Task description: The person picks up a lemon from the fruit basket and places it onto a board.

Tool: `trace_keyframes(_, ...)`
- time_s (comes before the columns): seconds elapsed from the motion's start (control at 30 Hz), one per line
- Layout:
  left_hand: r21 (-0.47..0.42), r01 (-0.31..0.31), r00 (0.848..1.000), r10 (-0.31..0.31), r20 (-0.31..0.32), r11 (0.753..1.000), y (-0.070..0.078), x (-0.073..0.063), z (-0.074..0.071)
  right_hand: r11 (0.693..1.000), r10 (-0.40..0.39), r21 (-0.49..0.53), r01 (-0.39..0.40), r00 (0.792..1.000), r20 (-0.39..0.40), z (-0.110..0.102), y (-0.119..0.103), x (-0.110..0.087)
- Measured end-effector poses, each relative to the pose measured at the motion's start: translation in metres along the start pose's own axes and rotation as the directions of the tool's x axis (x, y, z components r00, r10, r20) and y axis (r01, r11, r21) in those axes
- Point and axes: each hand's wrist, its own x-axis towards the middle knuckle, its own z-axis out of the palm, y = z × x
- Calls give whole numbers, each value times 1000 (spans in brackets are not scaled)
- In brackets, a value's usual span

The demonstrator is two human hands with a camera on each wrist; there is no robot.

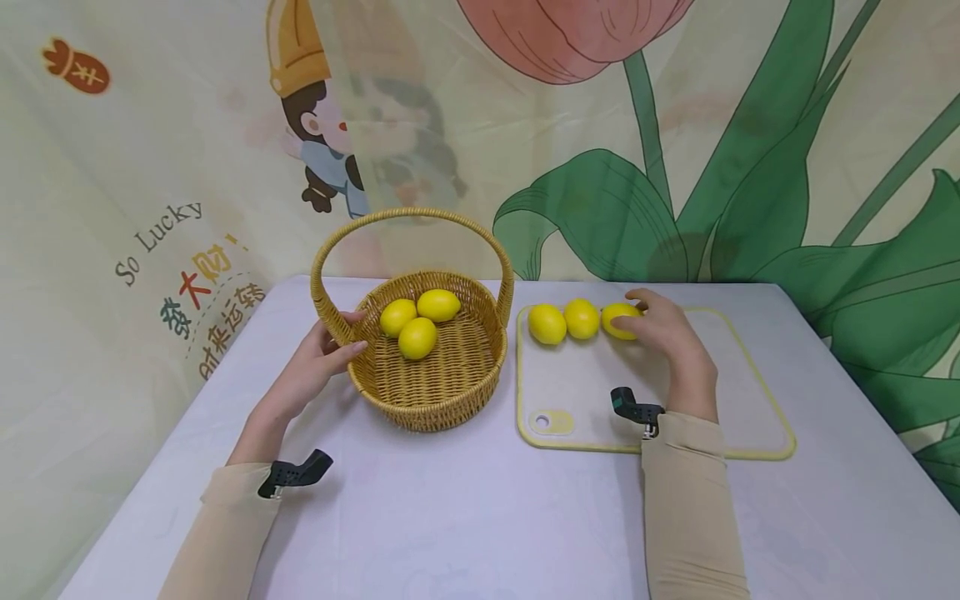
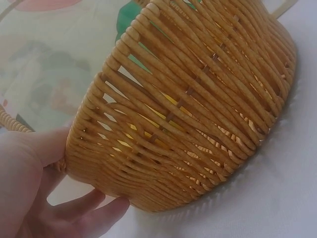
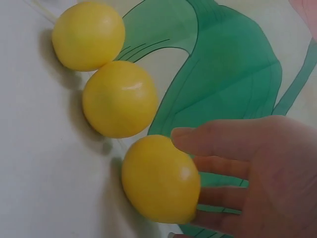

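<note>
On the left of the table, my left hand (image 1: 306,368) grips the side of a round wicker basket (image 1: 457,375) where its tall handle (image 1: 408,213) meets the rim. In the left wrist view, the thumb lies at the rim and fingertips (image 2: 116,210) reach under the woven wall. Three yellow lemons (image 1: 417,338) sit inside the basket. Three more stand in a row along the far edge of a cutting board (image 1: 600,383). My right hand (image 1: 663,329) holds the rightmost lemon (image 3: 158,181) there, thumb at its near side and fingers behind it.
The board has a yellow border and a hole in its near left corner (image 1: 551,422). A white cloth covers the table (image 1: 465,517). Behind it hangs a printed curtain (image 1: 600,208) with a tulip and cartoon figures. Each wrist bears a small black camera (image 1: 637,408).
</note>
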Motion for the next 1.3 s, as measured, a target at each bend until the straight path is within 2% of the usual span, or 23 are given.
trace_keyframes(0.17, 0, -8, 1000, 8, 2, 1000, 0, 1, 0, 997, -67, -26, 66, 997, -47, -11, -13, -6)
trace_keyframes(0.33, 0, -9, 1000, 9, 1, 1000, 0, 0, 0, 990, -142, -7, 142, 986, -82, -20, -34, -20)
trace_keyframes(0.5, 1, -6, 1000, 6, -4, 1000, 0, 0, 0, 982, -188, 9, 189, 980, -58, -22, -50, -29)
trace_keyframes(0.63, 3, -8, 1000, 8, -6, 1000, 0, 1, 1, 966, -253, 43, 254, 967, -27, -19, -63, -35)
trace_keyframes(0.8, -2, -3, 1000, 3, -6, 1000, 0, 0, 1, 925, -374, 100, 368, 926, 52, -12, -82, -42)
trace_keyframes(0.97, -6, -1, 1000, 1, -5, 1000, 0, 1, 0, 885, -457, 177, 431, 877, 147, -1, -98, -46)
trace_keyframes(1.17, -5, -7, 1000, 7, -6, 1000, 1, 1, 0, 859, -512, 126, 497, 838, 188, 24, -122, -45)
trace_keyframes(1.3, -7, -7, 1000, 7, -5, 1000, 0, 1, 0, 845, -534, 107, 524, 819, 211, 45, -135, -42)
